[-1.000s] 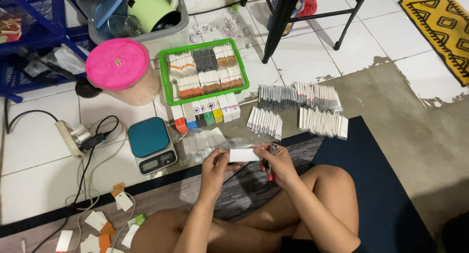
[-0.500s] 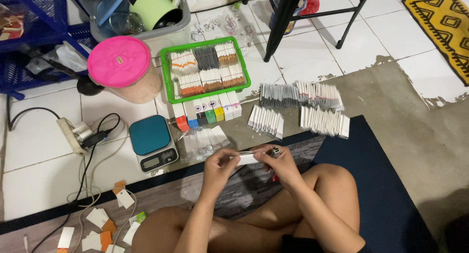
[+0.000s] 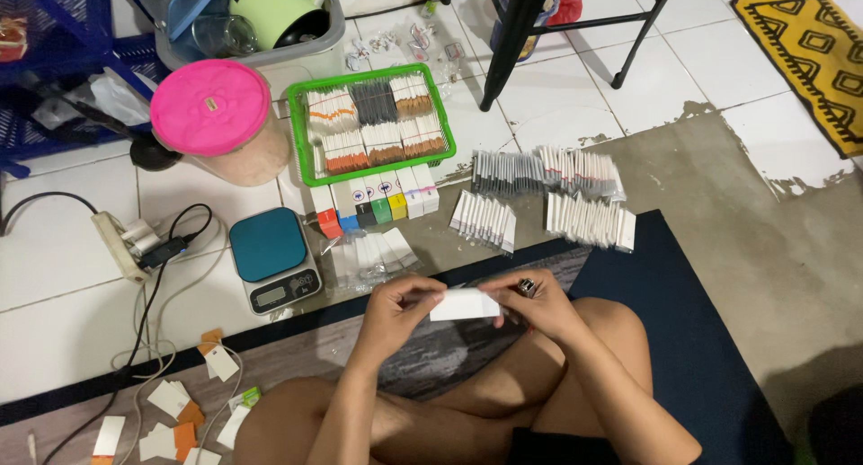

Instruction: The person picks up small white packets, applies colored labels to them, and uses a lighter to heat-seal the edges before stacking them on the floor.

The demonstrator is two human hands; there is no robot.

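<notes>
I sit cross-legged on the floor. Both hands hold one small white flat box (image 3: 465, 304) over my lap. My left hand (image 3: 395, 308) pinches its left end, and my right hand (image 3: 532, 305), with a ring on one finger, grips its right end. Just beyond the hands lie rows of similar white packets (image 3: 484, 219) (image 3: 589, 222) and a clear bag of white packets (image 3: 371, 254). A line of small boxes with coloured ends (image 3: 373, 200) stands in front of a green basket (image 3: 301, 150) filled with sorted packets.
A teal digital scale (image 3: 272, 257) sits left of the hands. A pink-lidded tub (image 3: 216, 115), a power strip with cables (image 3: 126, 242), a grey bin (image 3: 247, 20), black chair legs (image 3: 512, 34) and a yellow patterned mat (image 3: 814, 56) surround the spot. Loose paper tags (image 3: 171, 411) lie at lower left.
My hands have kept the white box between them, shifting it slightly; the fingers have adjusted on its ends. Nothing else on the floor moved.
</notes>
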